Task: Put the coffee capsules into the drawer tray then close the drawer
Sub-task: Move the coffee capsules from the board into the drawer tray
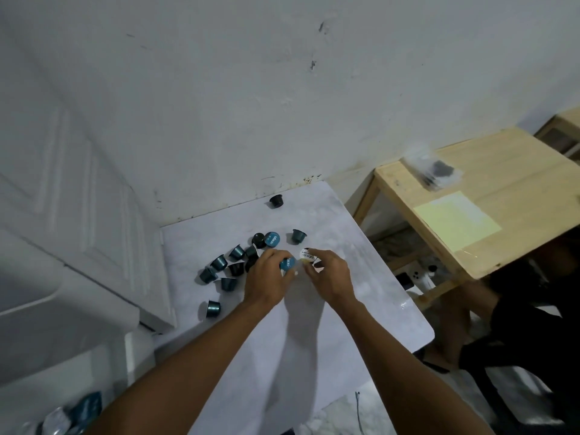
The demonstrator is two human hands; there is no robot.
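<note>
my left hand [270, 279]: fingers curled round blue capsule [287, 264]. my right hand [329, 274]: pinches white capsule [307, 255]. loose capsules [219, 262]: scattered on desk [314, 340].

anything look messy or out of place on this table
Yes. The coffee capsules lie scattered on the white table, several tipped on their sides, and one black capsule sits alone by the wall. No drawer tray is in view.

One wide-angle view, worn on the person's head, looks forward and steeply down at the counter [370, 246] in the lower middle of the frame. It sits close: left hand [270, 279] and right hand [331, 274] meet mid-frame, reaching in from the bottom edge, wall [282, 89] filling the top
</note>
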